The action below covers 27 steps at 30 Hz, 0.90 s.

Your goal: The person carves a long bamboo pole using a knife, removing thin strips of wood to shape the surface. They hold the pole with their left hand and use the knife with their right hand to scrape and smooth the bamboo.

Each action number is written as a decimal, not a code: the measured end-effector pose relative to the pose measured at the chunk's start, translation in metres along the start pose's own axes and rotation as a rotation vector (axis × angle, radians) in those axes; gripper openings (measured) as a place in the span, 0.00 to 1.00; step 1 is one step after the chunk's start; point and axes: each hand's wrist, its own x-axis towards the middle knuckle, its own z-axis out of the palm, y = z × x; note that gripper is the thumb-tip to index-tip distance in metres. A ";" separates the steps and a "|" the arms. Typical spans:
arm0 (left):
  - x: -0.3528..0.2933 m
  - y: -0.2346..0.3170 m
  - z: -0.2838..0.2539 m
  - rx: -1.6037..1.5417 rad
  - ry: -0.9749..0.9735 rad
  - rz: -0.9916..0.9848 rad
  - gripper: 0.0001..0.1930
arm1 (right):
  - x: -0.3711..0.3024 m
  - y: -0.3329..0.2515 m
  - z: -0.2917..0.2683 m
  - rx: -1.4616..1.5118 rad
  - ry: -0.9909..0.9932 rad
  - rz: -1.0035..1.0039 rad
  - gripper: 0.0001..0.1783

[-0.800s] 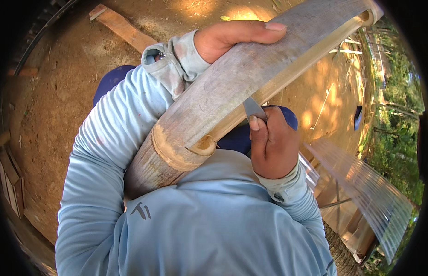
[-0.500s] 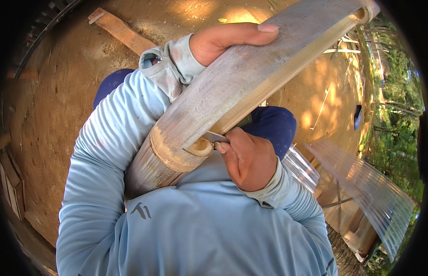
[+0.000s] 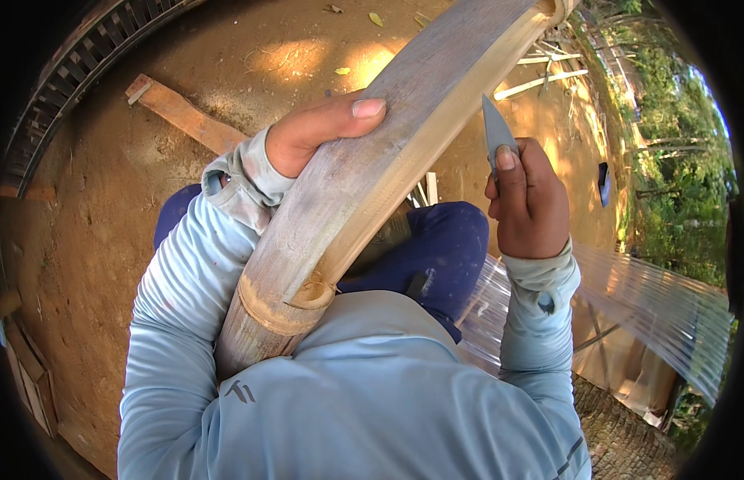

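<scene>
Grey-brown bamboo (image 3: 380, 152) runs diagonally across the person's lap, its near end tucked between the left arm and the body, its far end reaching the top edge of the view. A long opening along its right side exposes pale inner wall, and a tan node ring (image 3: 280, 312) circles the near part, with a rounded hollow beside it. The left hand (image 3: 320, 132) holds the bamboo from its left side, thumb laid flat over the upper surface; the other fingers are hidden beneath, so their exact curl cannot be told. The right hand (image 3: 532, 200) is apart from the bamboo, its fingers closed around a knife (image 3: 498, 132), thumb pressed along the grey blade. That blade points upward and slightly left, its tip at the bamboo's right edge as seen from above; whether the two touch cannot be told. Dark blue trousers (image 3: 444, 256) show below the bamboo, under a light blue shirt (image 3: 372, 408). On the brown earth (image 3: 92, 248) lies a reddish plank (image 3: 184, 116), while clear corrugated sheeting (image 3: 652, 304) stands at the right.
</scene>
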 end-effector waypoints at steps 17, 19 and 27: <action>-0.006 0.022 0.016 0.275 0.074 0.008 0.51 | 0.094 0.013 -0.018 -0.239 0.096 -0.173 0.19; -0.006 0.021 0.015 0.276 0.073 0.001 0.51 | 0.104 0.020 -0.016 -0.274 0.144 -0.208 0.20; -0.008 0.022 0.017 0.290 0.107 0.010 0.49 | 0.136 0.033 -0.025 -0.308 0.215 -0.205 0.21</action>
